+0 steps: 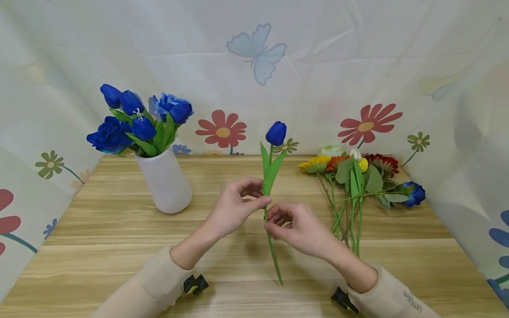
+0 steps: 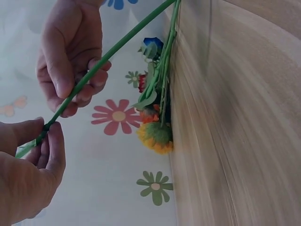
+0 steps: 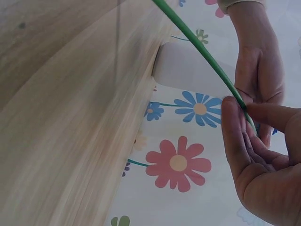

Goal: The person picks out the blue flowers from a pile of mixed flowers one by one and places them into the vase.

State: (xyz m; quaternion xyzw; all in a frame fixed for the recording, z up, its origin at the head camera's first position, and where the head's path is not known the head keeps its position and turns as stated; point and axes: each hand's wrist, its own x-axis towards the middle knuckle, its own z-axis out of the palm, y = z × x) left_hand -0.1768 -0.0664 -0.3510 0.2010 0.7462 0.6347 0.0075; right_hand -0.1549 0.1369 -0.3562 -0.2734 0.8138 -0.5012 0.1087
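Observation:
A blue artificial tulip (image 1: 276,133) with green leaves (image 1: 272,173) stands nearly upright between both hands, above the table. Just under the leaves, my left hand (image 1: 234,206) pinches its stem between thumb and fingers. Lower on the same stem (image 1: 273,256), my right hand (image 1: 304,229) has its thumb and fingertips closed round it. The left wrist view shows the green stem (image 2: 124,40) running past both hands. In the right wrist view the fingertips (image 3: 231,104) of the right hand touch the stem, with the left hand (image 3: 258,70) behind.
A white vase (image 1: 165,181) holding several blue flowers (image 1: 137,110) stands at the left. On the right lies a loose bunch of yellow, orange, dark red, white and blue flowers (image 1: 358,170). A flower-printed cloth (image 1: 310,70) hangs behind the wooden table (image 1: 99,247).

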